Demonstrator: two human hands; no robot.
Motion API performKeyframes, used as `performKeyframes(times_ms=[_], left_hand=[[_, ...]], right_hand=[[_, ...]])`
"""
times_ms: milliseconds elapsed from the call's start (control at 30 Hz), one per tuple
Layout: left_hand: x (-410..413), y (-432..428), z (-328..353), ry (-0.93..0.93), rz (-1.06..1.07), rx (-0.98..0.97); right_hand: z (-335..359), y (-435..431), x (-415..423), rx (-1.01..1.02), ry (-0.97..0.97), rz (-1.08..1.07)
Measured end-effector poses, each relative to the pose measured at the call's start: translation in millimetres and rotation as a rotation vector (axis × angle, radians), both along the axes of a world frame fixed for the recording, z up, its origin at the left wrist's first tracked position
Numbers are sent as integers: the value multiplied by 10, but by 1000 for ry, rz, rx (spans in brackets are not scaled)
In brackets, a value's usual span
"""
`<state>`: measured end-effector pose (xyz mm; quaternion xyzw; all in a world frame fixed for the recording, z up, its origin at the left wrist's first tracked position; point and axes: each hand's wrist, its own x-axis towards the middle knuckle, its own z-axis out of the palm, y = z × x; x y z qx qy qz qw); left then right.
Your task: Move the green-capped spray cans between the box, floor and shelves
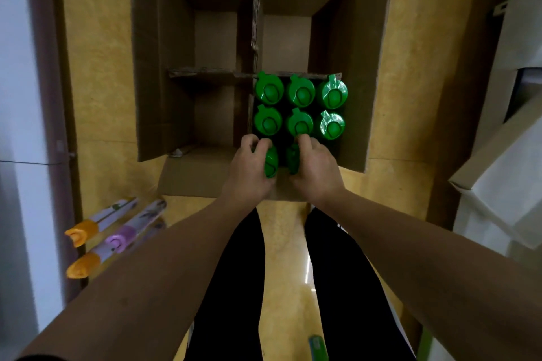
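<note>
An open cardboard box (pixel 149 67) stands on the floor, split into compartments by cardboard dividers (pixel 255 23). Its near right compartment holds several cans with green caps (pixel 300 92), upright in rows. My left hand (pixel 249 167) grips a green-capped can (pixel 271 161) at the compartment's near edge. Right beside it, my right hand (pixel 315 167) grips another green-capped can (pixel 292 160). The two held cans sit side by side, their bodies hidden under my hands.
Three spray cans with orange and purple caps (pixel 117 239) lie on the floor at the lower left. A green object (pixel 318 347) shows at the bottom edge. White cartons (pixel 498 184) stand on the right. The box's other compartments hold nothing visible. My legs in dark trousers stand below.
</note>
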<state>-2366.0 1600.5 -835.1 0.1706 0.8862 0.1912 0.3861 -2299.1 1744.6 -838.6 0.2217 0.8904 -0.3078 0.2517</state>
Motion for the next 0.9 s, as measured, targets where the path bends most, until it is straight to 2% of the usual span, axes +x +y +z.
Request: performKeyframes(times_ms=[233, 433, 667, 900], left_hand=[[4, 67, -335, -25, 121, 4], [-17, -4, -392, 5, 119, 18], [-70, -63, -441, 3, 33, 43], [-63, -68, -462, 9, -53, 29]], right_hand=[[-258, -119, -40, -90, -53, -269], [-360, -217, -83, -141, -61, -529], [-410, -225, -68, -162, -19, -613], [-439, -233, -41, -117, -35, -564]])
